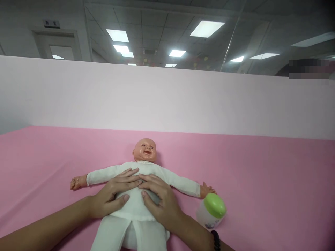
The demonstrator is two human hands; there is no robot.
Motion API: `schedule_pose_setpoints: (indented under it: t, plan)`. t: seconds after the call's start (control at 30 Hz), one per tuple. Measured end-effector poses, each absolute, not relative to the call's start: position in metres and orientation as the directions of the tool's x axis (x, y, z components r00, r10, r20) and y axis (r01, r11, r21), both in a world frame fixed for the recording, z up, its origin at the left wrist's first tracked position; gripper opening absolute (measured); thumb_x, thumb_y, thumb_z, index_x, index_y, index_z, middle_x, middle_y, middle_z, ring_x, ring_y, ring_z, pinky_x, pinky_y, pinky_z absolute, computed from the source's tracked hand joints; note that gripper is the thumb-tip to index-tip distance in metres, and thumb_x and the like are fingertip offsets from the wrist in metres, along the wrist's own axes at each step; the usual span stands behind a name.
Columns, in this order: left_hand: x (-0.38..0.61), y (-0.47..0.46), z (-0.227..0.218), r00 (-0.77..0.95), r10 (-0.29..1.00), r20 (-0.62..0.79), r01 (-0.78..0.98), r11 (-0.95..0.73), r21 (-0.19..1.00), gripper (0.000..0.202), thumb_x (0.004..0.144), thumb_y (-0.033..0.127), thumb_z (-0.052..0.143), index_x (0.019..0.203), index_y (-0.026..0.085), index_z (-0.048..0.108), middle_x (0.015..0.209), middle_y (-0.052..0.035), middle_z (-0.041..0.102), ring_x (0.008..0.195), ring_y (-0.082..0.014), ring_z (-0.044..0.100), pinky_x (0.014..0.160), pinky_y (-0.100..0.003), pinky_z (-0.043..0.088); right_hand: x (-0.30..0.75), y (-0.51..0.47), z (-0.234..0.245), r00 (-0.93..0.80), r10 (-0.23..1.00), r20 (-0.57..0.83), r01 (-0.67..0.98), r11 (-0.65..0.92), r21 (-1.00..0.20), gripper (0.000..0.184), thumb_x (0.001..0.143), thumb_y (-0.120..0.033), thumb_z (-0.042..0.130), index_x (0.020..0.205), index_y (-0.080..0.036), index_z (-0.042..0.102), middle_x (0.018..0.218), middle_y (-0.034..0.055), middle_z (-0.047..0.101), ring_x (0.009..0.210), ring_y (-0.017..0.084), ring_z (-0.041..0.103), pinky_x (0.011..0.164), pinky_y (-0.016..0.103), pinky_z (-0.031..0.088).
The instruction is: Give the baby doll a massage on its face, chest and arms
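Note:
A baby doll (136,184) lies on its back on a pink cloth, head away from me and arms stretched out sideways. It wears a white long-sleeved garment (134,207) with white trouser legs. My left hand (113,191) rests flat on the doll's chest and belly, fingers spread. My right hand (157,197) lies beside it, fingertips almost meeting the left hand's. A greyish patch (154,197) shows at the garment's front by my right thumb. A plastic jar with a green lid (211,211) stands just past my right hand, next to the doll's hand.
The pink cloth (261,181) covers the table, and a pale pink partition (167,101) rises behind it. Above that are glass panels and ceiling lights. A dark beaded bracelet (216,240) circles my right wrist.

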State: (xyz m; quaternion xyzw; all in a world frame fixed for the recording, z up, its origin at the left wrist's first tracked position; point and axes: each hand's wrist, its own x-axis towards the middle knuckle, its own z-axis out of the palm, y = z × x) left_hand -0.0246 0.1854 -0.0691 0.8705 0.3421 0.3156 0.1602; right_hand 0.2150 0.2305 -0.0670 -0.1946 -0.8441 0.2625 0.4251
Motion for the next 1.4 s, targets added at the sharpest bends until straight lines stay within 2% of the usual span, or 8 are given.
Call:
schedule_pose_setpoints:
  t: [0.2,0.27,0.37,0.5,0.73,0.97,1.23,1.4]
  plan:
    - [-0.015,0.173,-0.073,0.327,0.883,0.337,0.578,-0.469,0.668,0.06,0.103,0.035,0.044,0.16,0.033,0.025,0.168,-0.0007,0.013,0.157,-0.0272,0.002,0.126,-0.055,0.0,0.218,0.227,-0.072,-0.582,0.683,0.442,0.389,0.711,-0.586,0.057,0.096,-0.032,0.053,0.151,-0.022,0.046,0.16,0.0089,0.036,0.154,0.029,0.024,0.122,0.064,0.026]
    - [-0.014,0.173,-0.077,0.249,0.901,0.354,0.583,-0.431,0.689,0.061,0.102,0.035,0.048,0.159,0.031,0.028,0.168,-0.0014,0.015,0.157,-0.0277,0.004,0.127,-0.055,0.002,0.217,0.227,-0.076,-0.543,0.7,0.464,0.4,0.702,-0.59,0.058,0.096,-0.032,0.052,0.152,-0.018,0.045,0.159,0.0116,0.038,0.153,0.03,0.028,0.121,0.065,0.027]
    - [-0.015,0.172,-0.077,0.268,0.832,0.486,0.564,-0.545,0.621,0.05,0.101,0.025,0.049,0.151,0.029,0.046,0.157,-0.0061,0.043,0.151,-0.0268,0.032,0.127,-0.053,0.022,0.219,0.227,-0.077,-0.525,0.634,0.568,0.305,0.763,-0.57,0.039,0.093,-0.023,0.051,0.129,-0.021,0.066,0.139,0.01,0.062,0.141,0.028,0.048,0.119,0.063,0.032]
    - [-0.016,0.169,-0.071,0.394,0.712,0.581,0.503,-0.696,0.511,0.049,0.099,0.013,0.048,0.145,0.03,0.055,0.137,-0.0063,0.064,0.134,-0.0228,0.056,0.119,-0.044,0.042,0.221,0.223,-0.069,-0.61,0.483,0.629,0.157,0.851,-0.502,0.035,0.089,-0.019,0.053,0.12,-0.021,0.07,0.125,0.0077,0.071,0.129,0.023,0.06,0.12,0.055,0.035]
    - [-0.016,0.17,-0.069,0.357,0.834,0.42,0.579,-0.551,0.601,0.06,0.101,0.03,0.048,0.158,0.028,0.031,0.165,-0.0041,0.024,0.156,-0.0288,0.015,0.128,-0.054,0.008,0.218,0.222,-0.07,-0.534,0.654,0.537,0.394,0.754,-0.526,0.053,0.094,-0.027,0.051,0.145,-0.013,0.054,0.15,0.0139,0.05,0.147,0.03,0.041,0.118,0.06,0.037]
    - [-0.015,0.168,-0.065,0.425,0.678,0.599,0.56,-0.717,0.414,0.052,0.097,0.01,0.047,0.147,0.027,0.053,0.142,-0.0076,0.06,0.135,-0.0223,0.055,0.118,-0.042,0.043,0.217,0.22,-0.072,-0.469,0.487,0.737,0.181,0.87,-0.459,0.029,0.087,-0.011,0.052,0.105,-0.021,0.072,0.11,0.0052,0.076,0.119,0.021,0.066,0.115,0.049,0.044]
    - [-0.014,0.165,-0.066,0.395,0.807,0.438,0.58,-0.589,0.563,0.06,0.101,0.028,0.047,0.159,0.03,0.031,0.164,-0.0029,0.027,0.154,-0.027,0.021,0.128,-0.047,0.015,0.219,0.222,-0.065,-0.607,0.651,0.457,0.392,0.745,-0.54,0.057,0.095,-0.03,0.052,0.15,-0.016,0.047,0.154,0.0095,0.044,0.15,0.03,0.033,0.122,0.064,0.027]
    - [-0.017,0.169,-0.082,0.207,0.822,0.53,0.61,-0.532,0.587,0.053,0.097,0.025,0.054,0.15,0.03,0.048,0.156,-0.0041,0.045,0.149,-0.0282,0.036,0.124,-0.052,0.027,0.215,0.222,-0.072,-0.437,0.656,0.616,0.371,0.755,-0.541,0.038,0.091,-0.019,0.051,0.124,-0.016,0.07,0.13,0.0105,0.067,0.132,0.029,0.058,0.115,0.059,0.041]
